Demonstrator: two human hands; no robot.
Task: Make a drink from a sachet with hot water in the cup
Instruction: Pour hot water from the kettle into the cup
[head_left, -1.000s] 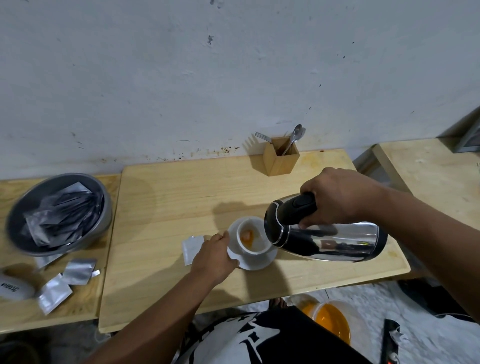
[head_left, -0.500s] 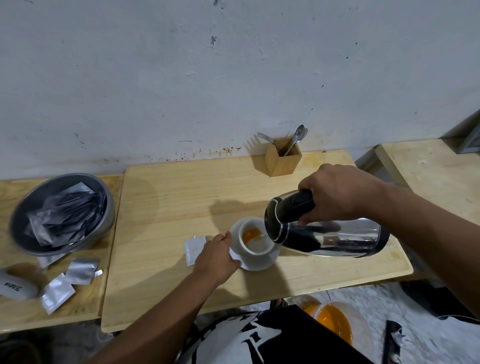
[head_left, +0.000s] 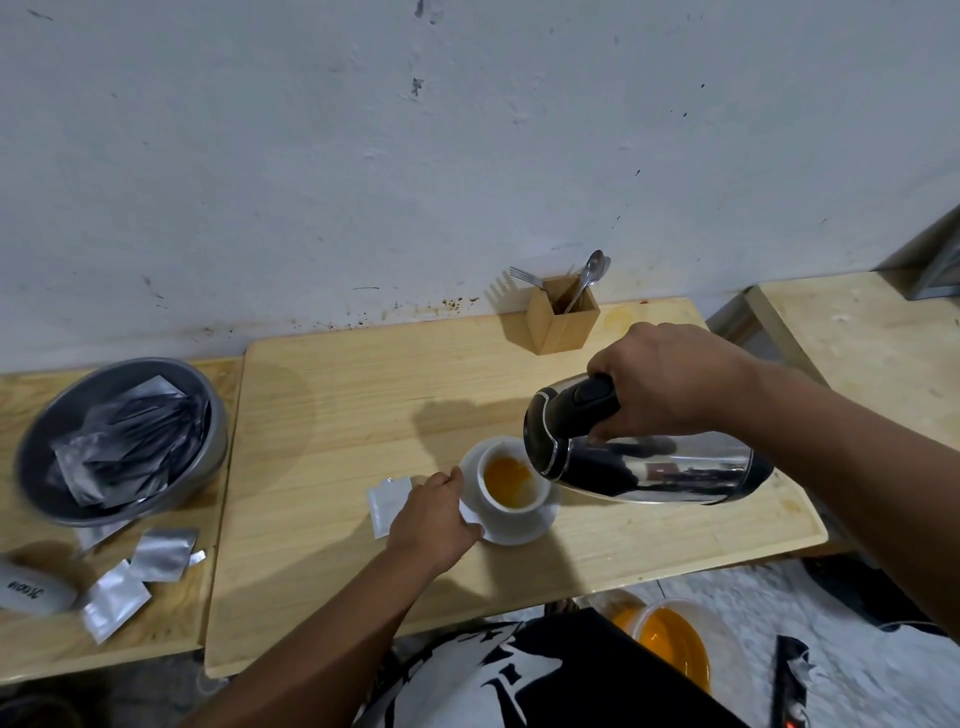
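A white cup (head_left: 511, 499) stands on a white saucer (head_left: 524, 527) on the middle wooden table (head_left: 363, 415), with orange liquid inside. My right hand (head_left: 670, 382) grips the black handle of a steel kettle (head_left: 649, 470), which is tipped on its side with its spout over the cup's right rim. My left hand (head_left: 434, 519) holds the saucer's left edge. An opened silver sachet (head_left: 387, 501) lies flat just left of that hand.
A grey metal bowl (head_left: 31, 483) full of silver sachets sits on the left table, with loose sachets (head_left: 156, 556) in front. A wooden holder (head_left: 563, 319) with a spoon and fork stands by the wall. An orange-filled tub (head_left: 670, 642) is on the floor.
The liquid in the cup has risen and turned more evenly orange while the kettle stays tipped over it. Both hands have kept their grip and place.
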